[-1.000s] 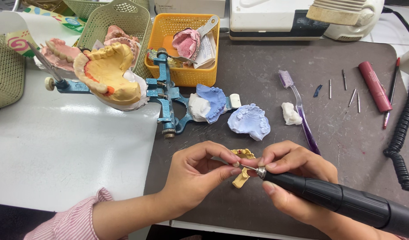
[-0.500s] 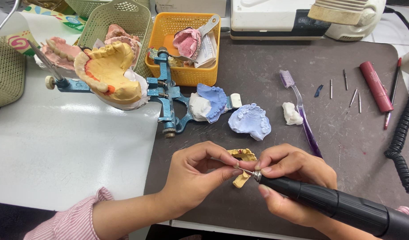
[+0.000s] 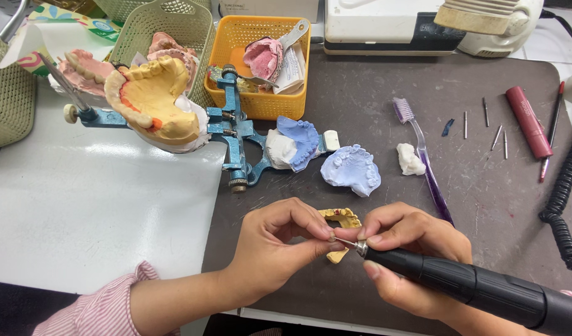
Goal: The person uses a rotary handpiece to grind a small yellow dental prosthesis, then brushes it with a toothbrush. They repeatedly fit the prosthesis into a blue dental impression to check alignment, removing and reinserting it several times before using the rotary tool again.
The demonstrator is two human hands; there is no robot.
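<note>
The dark work mat fills the right of my view; a white tabletop takes the left, their seam running down past the blue articulator. The widest bare room is that white surface; on the mat, the strip between the hands and the blue dental cast is narrow. A white machine is cut off at the top edge. An orange basket and a green basket stand along the back, just beside each other. A large yellow cast sits on the articulator. A black coiled cord runs off the right edge.

My right hand wraps the black handpiece, whose rear leaves the frame bottom right. My left hand pinches a small yellow cast piece between thumb and fingertips, near the mat's front edge; the bur tip meets it at the thumb. Fingers hide most of the piece; its shape is hard to make out. A purple toothbrush lies just right of the hands, its lower end hidden behind my right hand. Small burs lie scattered beyond.
</note>
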